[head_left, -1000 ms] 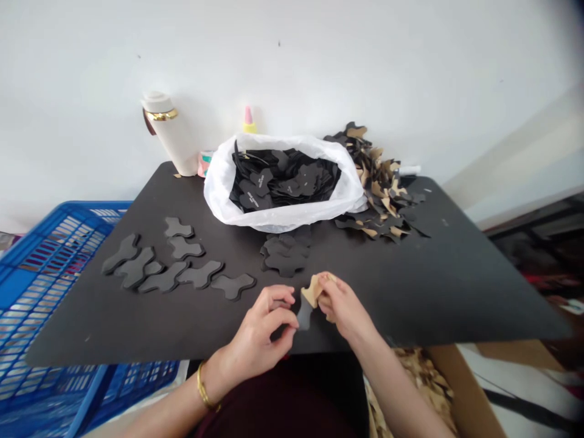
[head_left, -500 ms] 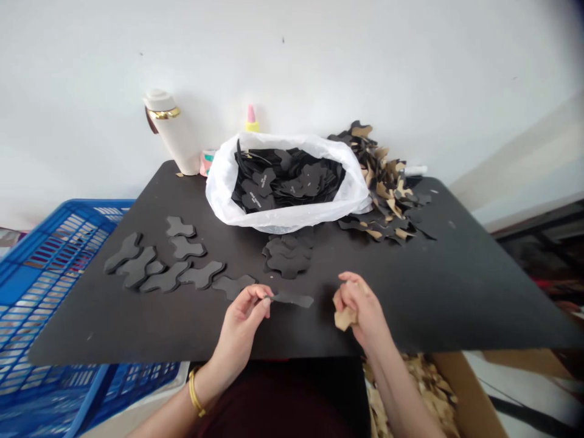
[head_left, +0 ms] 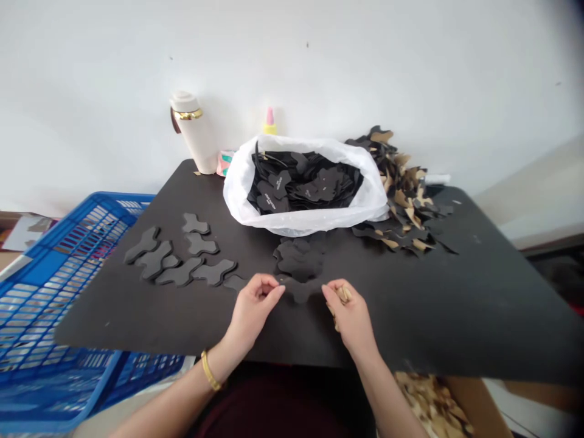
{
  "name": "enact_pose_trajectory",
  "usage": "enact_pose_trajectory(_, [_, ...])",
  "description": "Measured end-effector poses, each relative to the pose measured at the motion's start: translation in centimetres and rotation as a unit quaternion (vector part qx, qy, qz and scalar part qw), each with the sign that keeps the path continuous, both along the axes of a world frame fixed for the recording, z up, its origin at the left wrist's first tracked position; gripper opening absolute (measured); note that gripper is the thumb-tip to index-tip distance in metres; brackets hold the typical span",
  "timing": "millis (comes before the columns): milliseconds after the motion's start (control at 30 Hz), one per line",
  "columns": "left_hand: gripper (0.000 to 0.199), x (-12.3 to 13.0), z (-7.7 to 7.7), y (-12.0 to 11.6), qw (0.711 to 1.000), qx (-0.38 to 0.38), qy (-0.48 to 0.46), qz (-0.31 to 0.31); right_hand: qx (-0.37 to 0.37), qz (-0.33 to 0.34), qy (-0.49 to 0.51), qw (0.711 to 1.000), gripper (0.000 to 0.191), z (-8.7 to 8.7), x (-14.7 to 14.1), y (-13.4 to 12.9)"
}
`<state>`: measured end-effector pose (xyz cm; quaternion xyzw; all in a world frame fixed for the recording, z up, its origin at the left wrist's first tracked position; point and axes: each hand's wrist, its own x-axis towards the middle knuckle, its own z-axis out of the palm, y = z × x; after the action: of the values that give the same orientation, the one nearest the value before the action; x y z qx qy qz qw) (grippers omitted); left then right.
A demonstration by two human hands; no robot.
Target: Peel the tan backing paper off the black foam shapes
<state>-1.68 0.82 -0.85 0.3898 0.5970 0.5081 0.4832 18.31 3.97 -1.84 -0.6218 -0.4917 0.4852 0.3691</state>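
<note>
Between my two hands a black wavy-edged cutout (head_left: 301,292) is held out over the table. My left hand (head_left: 258,307) pinches its left end with thumb and forefinger. The right end is between the thumb and forefinger of my right hand (head_left: 349,313), whose other fingers are curled round crumpled tan paper scraps (head_left: 343,295). Just beyond lies a loose pile of black cutouts (head_left: 296,255). Off to the left, several small stacks of similar cutouts (head_left: 214,272) rest on the table; one is partly hidden behind my left hand.
A white plastic bag (head_left: 301,225) full of black pieces stands at the back of the black table (head_left: 433,316), beside a heap of black-and-tan pieces (head_left: 401,188). A cream flask (head_left: 198,140) is at back left. A blue basket (head_left: 82,274) and a carton of tan scraps (head_left: 429,401) flank me below.
My right hand has moved in and taken the right end of the cutout, which only my left hand held before. The whole view has shifted slightly.
</note>
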Motion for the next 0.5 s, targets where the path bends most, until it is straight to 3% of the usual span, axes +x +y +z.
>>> enact_pose_trajectory(100, [0.012,-0.8,-0.3,2.2,0.980,0.057,0.190,0.005,0.027,-0.011,-0.083,0.996,0.031,0.5,-0.7,1.7])
enact_pose_trajectory(200, [0.013,-1.1,-0.4,3.9,0.949,0.091,0.301,-0.002,0.055,-0.020,-0.153,0.986,0.030,0.3,-1.2,3.1])
enact_pose_trajectory(500, [0.015,-0.9,-0.9,5.0,0.920,0.076,0.384,-0.010,0.065,-0.025,-0.215,0.974,0.032,-0.4,-1.4,4.3])
